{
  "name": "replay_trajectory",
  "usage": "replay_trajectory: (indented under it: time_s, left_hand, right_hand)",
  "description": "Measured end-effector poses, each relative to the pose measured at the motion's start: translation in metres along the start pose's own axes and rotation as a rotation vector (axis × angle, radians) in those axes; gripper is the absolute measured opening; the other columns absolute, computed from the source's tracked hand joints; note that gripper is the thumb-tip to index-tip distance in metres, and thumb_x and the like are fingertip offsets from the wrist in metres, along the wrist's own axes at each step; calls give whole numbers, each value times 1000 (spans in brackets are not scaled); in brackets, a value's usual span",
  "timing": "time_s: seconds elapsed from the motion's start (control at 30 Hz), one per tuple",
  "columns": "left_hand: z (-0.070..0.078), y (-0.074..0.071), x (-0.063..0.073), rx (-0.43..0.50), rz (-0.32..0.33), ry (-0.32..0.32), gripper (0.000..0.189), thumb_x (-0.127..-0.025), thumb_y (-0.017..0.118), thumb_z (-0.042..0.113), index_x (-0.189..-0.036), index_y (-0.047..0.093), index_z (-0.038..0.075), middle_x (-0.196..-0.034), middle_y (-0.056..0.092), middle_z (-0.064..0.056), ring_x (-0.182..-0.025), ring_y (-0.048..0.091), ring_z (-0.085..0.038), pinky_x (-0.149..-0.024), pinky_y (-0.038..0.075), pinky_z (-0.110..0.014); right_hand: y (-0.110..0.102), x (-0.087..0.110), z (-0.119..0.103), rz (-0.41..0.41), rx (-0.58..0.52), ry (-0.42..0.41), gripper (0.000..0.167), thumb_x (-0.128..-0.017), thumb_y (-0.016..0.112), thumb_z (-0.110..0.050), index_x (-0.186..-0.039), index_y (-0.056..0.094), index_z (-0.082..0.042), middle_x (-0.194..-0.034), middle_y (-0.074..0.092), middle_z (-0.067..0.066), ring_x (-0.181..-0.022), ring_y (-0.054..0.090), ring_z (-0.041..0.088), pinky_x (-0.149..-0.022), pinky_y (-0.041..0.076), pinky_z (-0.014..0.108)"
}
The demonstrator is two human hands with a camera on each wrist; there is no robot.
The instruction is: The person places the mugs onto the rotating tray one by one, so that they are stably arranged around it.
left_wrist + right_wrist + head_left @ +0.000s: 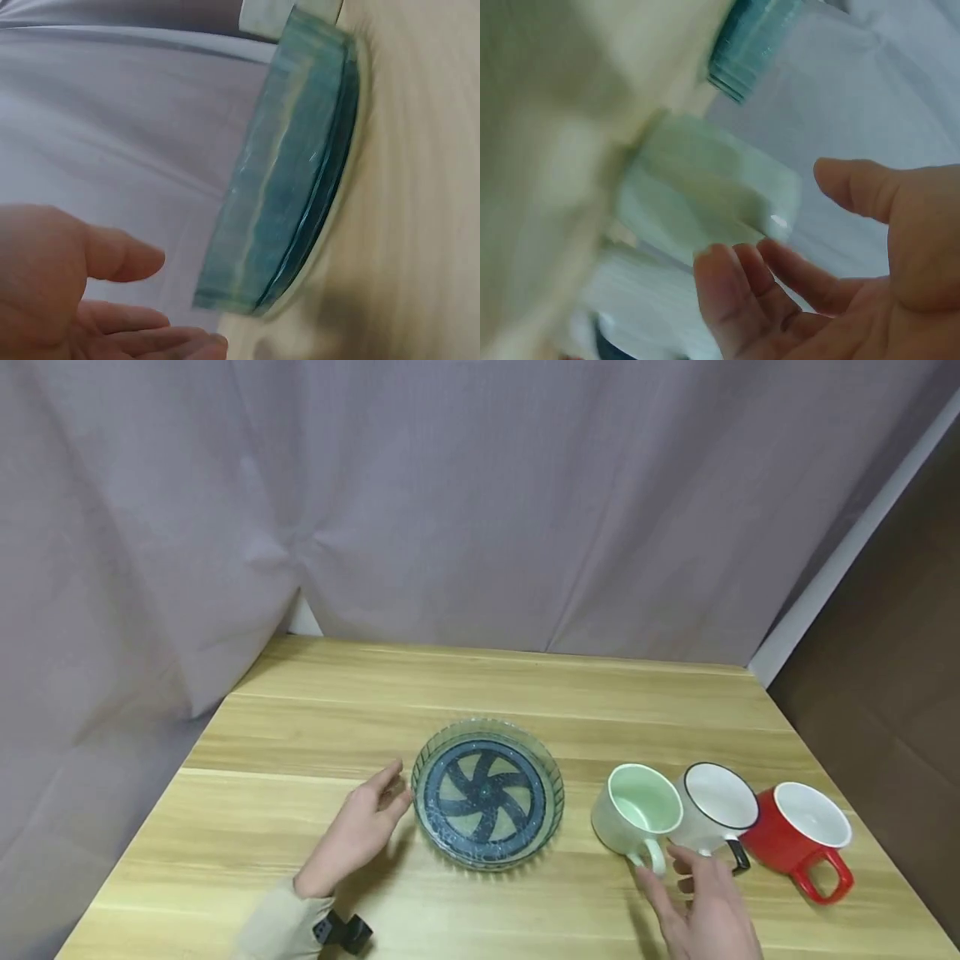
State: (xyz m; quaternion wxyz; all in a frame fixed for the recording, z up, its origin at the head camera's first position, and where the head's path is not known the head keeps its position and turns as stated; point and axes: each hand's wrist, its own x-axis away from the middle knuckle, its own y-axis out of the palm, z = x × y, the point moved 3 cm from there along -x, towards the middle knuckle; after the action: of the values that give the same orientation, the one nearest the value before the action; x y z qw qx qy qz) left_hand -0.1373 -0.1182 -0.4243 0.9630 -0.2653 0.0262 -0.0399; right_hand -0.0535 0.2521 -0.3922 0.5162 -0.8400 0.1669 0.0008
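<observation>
A glass bowl [486, 792] with a dark pinwheel pattern in its base stands mid-table. Beside its left edge is my left hand [360, 831], thumb and fingers apart; in the left wrist view a gap shows between that hand [67, 300] and the bowl's ribbed side [277, 180]. To the right stands a pale green mug [626, 827], its handle toward me. My right hand [708, 910] is close to that handle, fingers spread and slightly bent, holding nothing. In the right wrist view the green mug [697, 180] lies just beyond the fingertips, somewhat blurred.
Right of the green mug stand a white mug [696, 822] with a black rim and handle, partly behind my right hand, and a red mug [776, 839] with a white inside. A grey curtain [480, 510] hangs behind the wooden table [300, 718]; a brown panel [892, 693] borders the right.
</observation>
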Motion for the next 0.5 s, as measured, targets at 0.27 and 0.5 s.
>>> replay_trajectory:
  time_s: [0.27, 0.5]
  left_hand:
    - [-2, 19, -2, 104, 23, 21, 57, -94, 58, 4, -144, 35, -8, -141, 45, -26, -111, 61, -34, -93, 51, -33]
    - [-8, 23, -2, 165, 13, -33, 57, -94, 57, 5, -147, 35, -3, -141, 46, -26, -41, 45, -14, -39, 46, -27]
  right_hand:
    - [21, -5, 13, -26, -162, 107, 38, -92, 67, -27, -114, 62, 3, -98, 65, 14, -88, 65, 31, -64, 50, 27]
    - [19, -14, 16, 25, -184, 142, 30, -91, 69, -25, -101, 69, 4, -83, 70, 12, -75, 65, 24, -57, 48, 27]
